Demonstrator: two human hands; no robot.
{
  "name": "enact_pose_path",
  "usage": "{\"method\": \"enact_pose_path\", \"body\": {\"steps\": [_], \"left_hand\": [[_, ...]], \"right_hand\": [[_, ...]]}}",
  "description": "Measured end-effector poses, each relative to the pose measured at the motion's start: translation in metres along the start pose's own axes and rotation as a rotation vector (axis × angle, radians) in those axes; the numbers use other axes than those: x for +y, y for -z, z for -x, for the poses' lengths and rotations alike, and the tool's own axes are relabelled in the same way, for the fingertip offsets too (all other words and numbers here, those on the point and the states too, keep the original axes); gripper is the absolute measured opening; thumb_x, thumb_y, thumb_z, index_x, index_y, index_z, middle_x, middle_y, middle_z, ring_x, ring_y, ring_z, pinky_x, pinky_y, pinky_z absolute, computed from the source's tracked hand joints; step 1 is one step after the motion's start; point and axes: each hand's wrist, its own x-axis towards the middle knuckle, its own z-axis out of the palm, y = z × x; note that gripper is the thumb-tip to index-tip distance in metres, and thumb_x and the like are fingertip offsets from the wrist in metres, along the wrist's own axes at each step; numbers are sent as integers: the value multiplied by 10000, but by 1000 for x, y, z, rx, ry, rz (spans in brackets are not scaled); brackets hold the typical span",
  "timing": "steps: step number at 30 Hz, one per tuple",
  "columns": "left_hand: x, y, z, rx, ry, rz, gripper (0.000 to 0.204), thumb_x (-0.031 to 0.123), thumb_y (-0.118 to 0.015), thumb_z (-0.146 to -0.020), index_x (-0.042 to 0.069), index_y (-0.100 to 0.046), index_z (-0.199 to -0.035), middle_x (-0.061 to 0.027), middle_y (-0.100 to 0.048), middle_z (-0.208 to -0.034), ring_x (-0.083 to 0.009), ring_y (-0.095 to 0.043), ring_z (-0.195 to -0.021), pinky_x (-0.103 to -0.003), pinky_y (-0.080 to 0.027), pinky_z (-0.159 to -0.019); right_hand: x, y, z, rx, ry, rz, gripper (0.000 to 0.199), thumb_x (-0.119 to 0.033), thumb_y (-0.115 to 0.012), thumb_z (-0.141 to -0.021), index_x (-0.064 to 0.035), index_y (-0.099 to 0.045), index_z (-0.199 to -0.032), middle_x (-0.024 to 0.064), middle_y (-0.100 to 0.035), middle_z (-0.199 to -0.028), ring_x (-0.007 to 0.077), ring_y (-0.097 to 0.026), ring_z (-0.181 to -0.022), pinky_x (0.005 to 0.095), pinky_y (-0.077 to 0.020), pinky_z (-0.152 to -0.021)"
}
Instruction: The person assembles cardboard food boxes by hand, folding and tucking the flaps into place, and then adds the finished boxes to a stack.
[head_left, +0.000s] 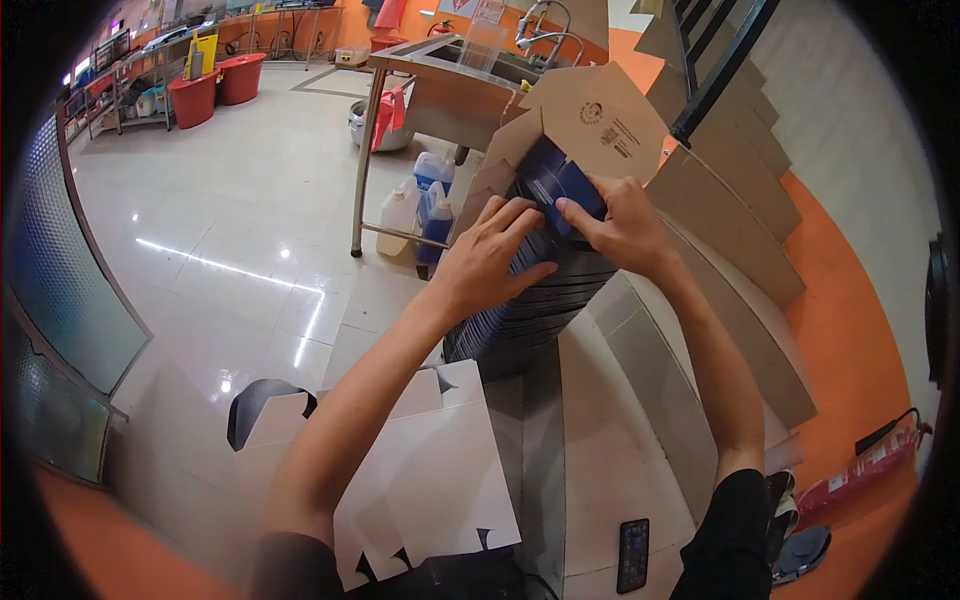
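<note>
My right hand [628, 232] grips a dark blue carton [562, 188] with printing on it, thumb on top. On the carton's left side my left hand [490, 258] bends its fingers against or just beside it, the thumb stretched apart. Whether those fingertips touch it I cannot tell. Below both hands rises a tall stack of flat dark blue cartons [530, 305]. Just behind stands a brown cardboard box [598, 115] with its flaps up; its inside is mostly hidden. A flat, unfolded white carton sheet [440, 470] lies under my left forearm.
Stairs [735, 260] curve up on the right beside an orange wall. A phone [633, 555] lies on a step near me. At the back stands a metal sink table [440, 95], with jugs [435, 215] beneath. A red fire extinguisher [860, 475] is at the right.
</note>
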Motion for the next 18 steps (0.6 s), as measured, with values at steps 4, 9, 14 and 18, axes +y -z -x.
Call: {"method": "enact_pose_path", "body": {"steps": [4, 9, 14, 18], "left_hand": [[0, -2, 0, -13, -7, -25, 535, 361, -789, -810, 15, -580, -1160, -131, -556, -1189, -322, -515, -1114, -411, -452, -976], [-8, 9, -4, 17, -107, -246, 543, 466, -774, -796, 98, -620, -1165, -124, -542, -1227, -332, -492, -1157, -450, -436, -999], [-21, 13, -12, -89, -147, -258, 562, 547, -749, -791, 146, -637, -1169, -119, -524, -1233, -338, -482, -1171, -458, -434, -1000], [-28, 18, -13, -178, -168, -258, 573, 572, -737, -792, 155, -625, -1168, -122, -523, -1201, -324, -498, -1150, -447, -455, -970]], "right_hand": [[9, -13, 0, 84, 65, 154, 310, -161, -694, -835, 63, -659, -1047, 191, -679, -786, 235, -617, -610, 355, -488, -592], [5, -19, 8, 129, -2, 219, 357, -178, -698, -812, 68, -655, -1067, 231, -677, -839, 338, -644, -681, 409, -511, -675], [17, -10, -9, 87, -55, 221, 439, -247, -705, -790, 74, -657, -1085, 269, -687, -919, 389, -680, -854, 431, -533, -789], [-19, 1, -61, -181, -386, -56, 451, -266, -696, -752, 72, -687, -1049, 282, -697, -980, 392, -694, -921, 419, -544, -831]]}}
